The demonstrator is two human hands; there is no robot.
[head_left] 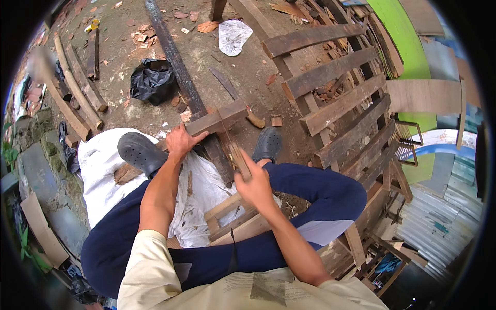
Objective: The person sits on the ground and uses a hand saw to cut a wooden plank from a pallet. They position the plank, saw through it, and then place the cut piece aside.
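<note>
A short wooden block [217, 119] lies across a long dark beam [181, 72] on the ground. My left hand [181, 142] grips its left end, with the thumb along the near side. My right hand [253, 186] is closed around the wooden handle of a blade [226, 129]. Thin and nearly edge-on, the blade crosses the block right of my left hand; whether it is a saw or a knife I cannot tell. Just beyond the block, a knife [227, 85] with a curved wooden handle rests on the ground.
My grey clogs [139, 152] flank the beam. White sacking [103, 175] and a wooden frame [227, 212] lie between my legs. Slatted wood [346, 108] stands at the right. A black plastic bag [152, 81], a clear plastic sheet [234, 37], poles [77, 85] and wood scraps are farther off.
</note>
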